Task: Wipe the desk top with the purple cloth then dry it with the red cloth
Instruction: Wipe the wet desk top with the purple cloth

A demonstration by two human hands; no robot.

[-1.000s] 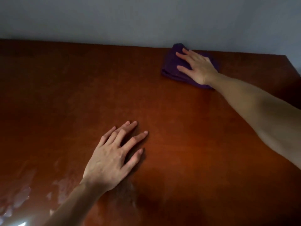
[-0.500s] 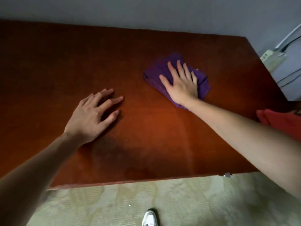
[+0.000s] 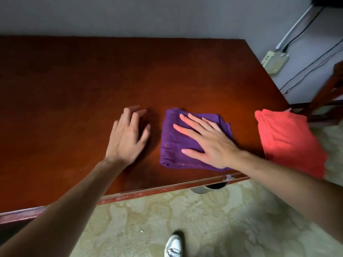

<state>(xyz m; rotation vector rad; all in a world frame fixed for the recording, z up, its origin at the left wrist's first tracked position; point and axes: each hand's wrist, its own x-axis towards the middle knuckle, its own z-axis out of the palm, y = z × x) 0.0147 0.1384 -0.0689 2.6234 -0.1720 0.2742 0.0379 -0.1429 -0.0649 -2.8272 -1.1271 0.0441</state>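
The folded purple cloth [image 3: 176,145] lies on the reddish-brown desk top [image 3: 92,80], close to its front edge. My right hand [image 3: 207,141] presses flat on the cloth with fingers spread, pointing left. Just left of the cloth, my left hand [image 3: 128,138] rests on the bare wood, fingers apart and holding nothing. The red cloth [image 3: 289,141] lies folded at the desk's front right corner and hangs partly past the edge, a short way right of my right wrist.
A grey wall runs behind the desk. A dark wooden chair [image 3: 330,97] stands to the right, with a pale power strip [image 3: 274,62] and black cables on the wall beyond. Patterned carpet [image 3: 204,219] and a white shoe [image 3: 173,245] lie below the front edge.
My right hand has dragged the purple cloth from the far right of the desk toward the front edge. The left hand has shifted nearer too, and the red cloth has come fully into view.
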